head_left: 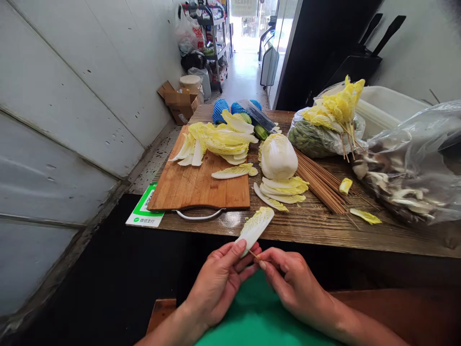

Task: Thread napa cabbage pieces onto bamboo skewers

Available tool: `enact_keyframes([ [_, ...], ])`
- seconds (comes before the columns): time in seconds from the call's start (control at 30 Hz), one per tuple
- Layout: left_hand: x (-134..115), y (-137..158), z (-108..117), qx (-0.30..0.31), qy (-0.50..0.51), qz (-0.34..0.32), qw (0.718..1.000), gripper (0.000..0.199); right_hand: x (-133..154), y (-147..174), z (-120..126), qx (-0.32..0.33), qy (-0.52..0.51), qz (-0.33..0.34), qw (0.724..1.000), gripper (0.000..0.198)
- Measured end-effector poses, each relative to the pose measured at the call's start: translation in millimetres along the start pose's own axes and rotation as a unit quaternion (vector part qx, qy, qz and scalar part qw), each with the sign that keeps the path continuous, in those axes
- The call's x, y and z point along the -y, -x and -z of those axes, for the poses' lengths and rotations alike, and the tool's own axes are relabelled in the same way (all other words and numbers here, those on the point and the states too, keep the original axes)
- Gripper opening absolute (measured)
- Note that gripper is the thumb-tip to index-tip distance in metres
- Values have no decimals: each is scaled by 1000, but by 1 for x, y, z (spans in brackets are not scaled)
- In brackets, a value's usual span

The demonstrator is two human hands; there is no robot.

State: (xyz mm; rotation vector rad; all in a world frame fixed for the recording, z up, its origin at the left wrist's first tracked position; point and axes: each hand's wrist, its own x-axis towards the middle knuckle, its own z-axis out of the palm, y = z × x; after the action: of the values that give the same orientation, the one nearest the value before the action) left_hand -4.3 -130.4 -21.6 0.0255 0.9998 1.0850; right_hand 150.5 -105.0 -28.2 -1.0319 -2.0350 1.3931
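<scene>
My left hand (pixel 226 269) is closed on the white base of a napa cabbage leaf (pixel 256 227), its yellow frilled end pointing up and away over the table's front edge. Between the thumb and fingers of my right hand (pixel 284 274) is a thin wooden skewer (pixel 254 254), whose tip meets the leaf's base; whether it has gone in, I cannot tell. Beyond the hands lie a small stack of cut cabbage leaves (pixel 283 190) and a cabbage head (pixel 279 156). A bundle of bare skewers (pixel 322 185) rests to their right.
A cutting board (pixel 201 190) holds a pile of cabbage leaves (pixel 219 137). Behind it a knife (pixel 257 115) lies over cucumbers (pixel 261 132). Skewered leaves (pixel 338 105) sit on a bag of green vegetables (pixel 311 137). A clear bag of mushrooms (pixel 403 187) stands at right.
</scene>
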Motion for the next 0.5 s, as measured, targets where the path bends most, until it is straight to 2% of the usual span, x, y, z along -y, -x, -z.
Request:
enact_keyframes([
  [0.17, -3, 0, 0, -7, 52, -7, 999, 30, 0, -1, 2, -5, -8, -5, 1000, 19],
  [0.33, -1, 3, 2, -1, -3, -31, 1000, 16, 1, -3, 4, -9, -2, -1, 1000, 20],
  [0.5, 1, 5, 1, 15, -22, -45, 999, 16, 3, -2, 4, -3, 16, 5, 1000, 18],
])
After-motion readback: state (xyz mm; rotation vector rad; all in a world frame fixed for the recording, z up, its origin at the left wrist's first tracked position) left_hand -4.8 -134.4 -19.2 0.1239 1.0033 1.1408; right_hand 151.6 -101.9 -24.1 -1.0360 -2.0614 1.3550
